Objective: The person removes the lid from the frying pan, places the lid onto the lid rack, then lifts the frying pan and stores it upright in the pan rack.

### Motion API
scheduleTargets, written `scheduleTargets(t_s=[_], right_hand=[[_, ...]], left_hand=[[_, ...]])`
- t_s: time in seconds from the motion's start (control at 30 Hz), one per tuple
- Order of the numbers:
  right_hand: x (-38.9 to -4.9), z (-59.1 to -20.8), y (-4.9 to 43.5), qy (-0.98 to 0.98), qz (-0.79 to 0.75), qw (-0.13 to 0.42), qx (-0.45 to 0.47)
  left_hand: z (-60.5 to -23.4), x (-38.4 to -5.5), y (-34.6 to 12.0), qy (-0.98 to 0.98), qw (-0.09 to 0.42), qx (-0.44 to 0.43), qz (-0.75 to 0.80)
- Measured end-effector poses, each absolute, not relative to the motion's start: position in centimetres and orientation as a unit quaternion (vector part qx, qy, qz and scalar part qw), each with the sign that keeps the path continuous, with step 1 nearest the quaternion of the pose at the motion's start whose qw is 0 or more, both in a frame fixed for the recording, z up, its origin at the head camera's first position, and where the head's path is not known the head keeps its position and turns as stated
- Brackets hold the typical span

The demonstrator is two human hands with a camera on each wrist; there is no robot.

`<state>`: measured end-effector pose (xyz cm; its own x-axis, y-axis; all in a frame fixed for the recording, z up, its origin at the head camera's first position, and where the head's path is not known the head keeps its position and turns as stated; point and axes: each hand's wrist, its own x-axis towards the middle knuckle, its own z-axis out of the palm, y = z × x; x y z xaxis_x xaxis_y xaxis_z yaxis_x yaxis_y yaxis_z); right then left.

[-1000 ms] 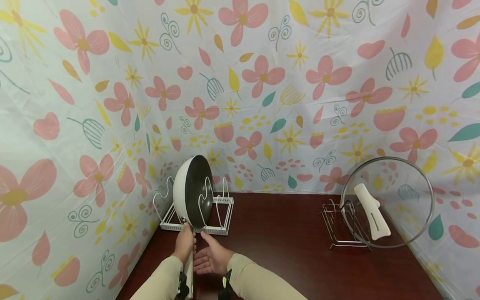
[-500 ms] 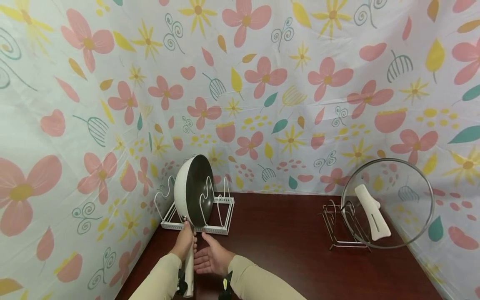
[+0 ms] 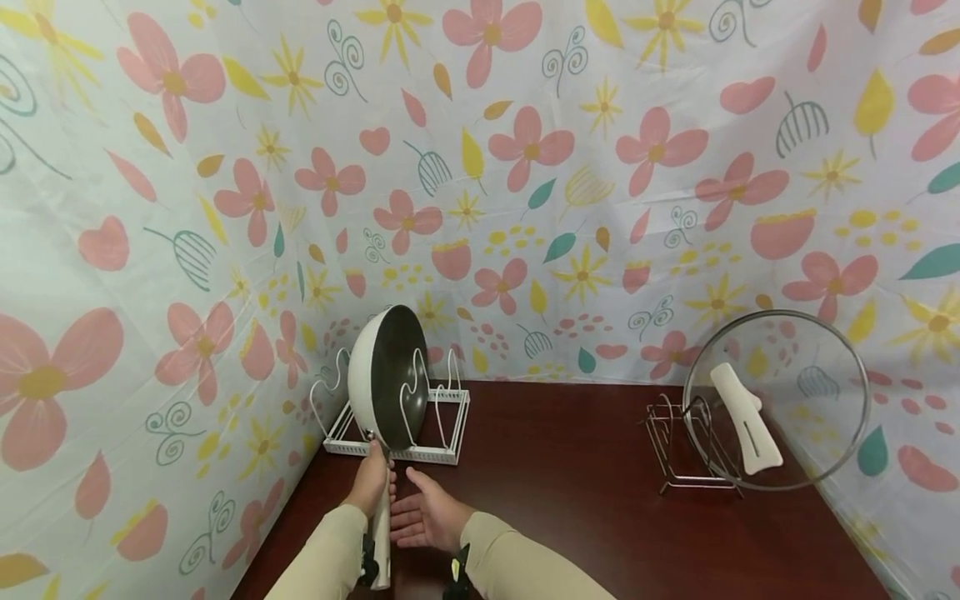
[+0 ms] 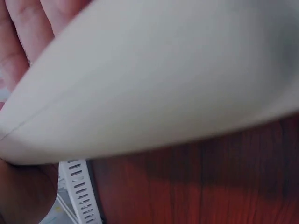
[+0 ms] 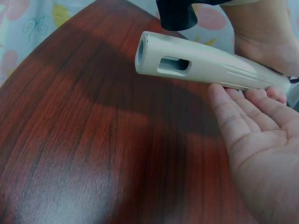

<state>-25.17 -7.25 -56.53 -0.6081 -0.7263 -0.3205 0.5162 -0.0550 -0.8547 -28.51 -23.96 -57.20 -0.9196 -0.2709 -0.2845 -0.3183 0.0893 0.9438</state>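
A deep frying pan, white outside and dark inside, stands on its edge in a white wire rack at the left of the table. Its cream handle points toward me. My left hand grips that handle near the pan, thumb on top; in the left wrist view the handle fills most of the picture. To its right, my right hand is held palm up with straight fingers. The right wrist view has these fingers right at the underside of the handle, not wrapped round it.
At the right, a glass lid with a cream handle leans upright in a small metal wire rack. Flowered cloth encloses the dark red-brown table at the back and sides.
The head view has shifted slightly. Both hands, the frying pan and the racks keep nearly the same places.
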Motion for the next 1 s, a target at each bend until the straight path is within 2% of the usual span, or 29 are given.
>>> scheduleTargets(t_s=[0.3, 0.5, 0.8, 1.0], right_hand=[[-24.4, -56.6, -6.5, 0.548, -0.708, 0.429, -0.12], [-24.1, -56.4, -5.9, 0.555, -0.709, 0.418, -0.122], [-23.7, -56.4, -5.8, 0.549, -0.698, 0.435, -0.147], [-24.2, -56.4, -4.9, 0.562, -0.696, 0.421, -0.149]], left_hand=[[-59.9, -28.7, -24.7, 0.737, -0.02, -0.206, 0.643], [-60.4, -28.9, -24.7, 0.734, -0.026, -0.205, 0.647], [-60.4, -28.5, -25.6, 0.733, -0.051, -0.222, 0.641], [-60.7, -28.3, -26.6, 0.733, -0.007, -0.174, 0.658]])
